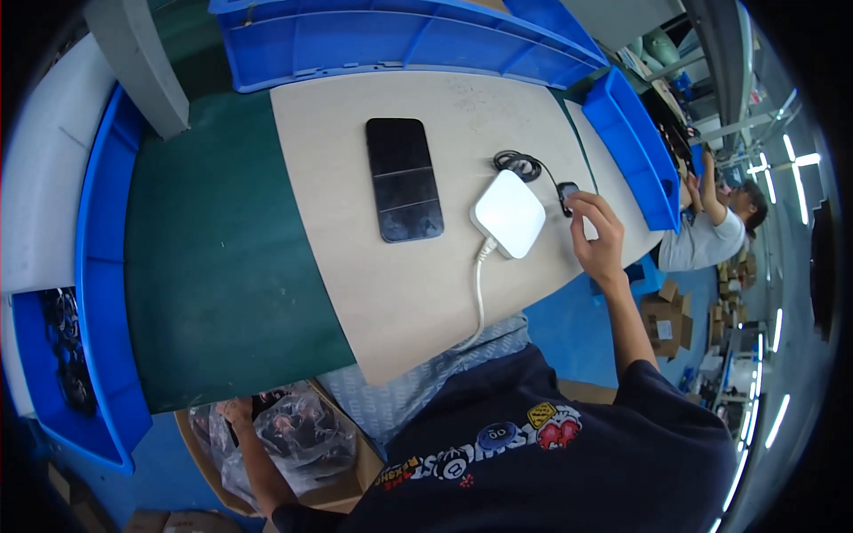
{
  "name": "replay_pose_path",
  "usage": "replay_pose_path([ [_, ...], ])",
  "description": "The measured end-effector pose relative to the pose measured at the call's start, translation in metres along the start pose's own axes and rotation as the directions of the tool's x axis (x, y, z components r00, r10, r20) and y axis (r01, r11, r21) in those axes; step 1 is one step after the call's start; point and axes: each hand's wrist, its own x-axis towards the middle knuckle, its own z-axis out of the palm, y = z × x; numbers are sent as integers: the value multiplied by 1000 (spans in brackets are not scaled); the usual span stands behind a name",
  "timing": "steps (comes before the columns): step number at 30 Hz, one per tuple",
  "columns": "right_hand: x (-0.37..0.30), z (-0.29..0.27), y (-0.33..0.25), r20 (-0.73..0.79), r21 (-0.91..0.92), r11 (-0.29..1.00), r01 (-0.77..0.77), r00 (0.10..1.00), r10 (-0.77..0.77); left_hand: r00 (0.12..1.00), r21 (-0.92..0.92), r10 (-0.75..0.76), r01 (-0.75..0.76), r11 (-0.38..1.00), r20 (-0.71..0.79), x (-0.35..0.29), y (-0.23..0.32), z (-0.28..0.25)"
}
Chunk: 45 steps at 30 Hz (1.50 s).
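Observation:
My right hand [601, 238] is over the right part of the pale mat, its thumb and index finger closed at the edge of a small black device [566, 197]. A thin black cable [517, 164] lies coiled beside it. Left of this hand sits a white square box with rounded corners [508, 213], a white cord plugged into its lower side. A black phone-shaped slab [404, 180] lies farther left. Down below the table edge, my left hand [235, 411] reaches into a cardboard box [360, 471] holding a clear plastic bag [298, 435]. Its curled fingers are beside something dark, partly hidden.
Blue bins stand along the back [346, 40], at the right [631, 147] and down the left side [107, 293]. Dark coiled parts fill a smaller blue bin [67, 355]. A grey post [138, 67] rises at the back left. Another person [711, 235] works at the far right.

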Motion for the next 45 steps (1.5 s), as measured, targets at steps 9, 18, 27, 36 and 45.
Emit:
replay_pose_path([
  [9, -10, -5, 28, -120, 72, 997, -28, 992, 37, 992, -374, -113, 82, 924, -61, -85, 21, -180],
  [18, -38, 9, 117, -110, 122, 991, 46, 993, -32, 926, -682, -324, 110, 723, -193, -165, 18, -244],
  [27, -23, 28, 114, -168, 127, 980, -153, 970, 173, 837, -888, -475, -29, 458, -272, -270, 13, -427],
  [36, -22, 20, 82, -216, 214, 950, -226, 938, 272, 708, -725, -177, -629, 281, -683, -291, 16, -637],
  [45, -16, 13, 73, -216, 256, 945, -205, 941, 262, 475, -225, 256, -740, 634, -842, -84, 183, -686],
])
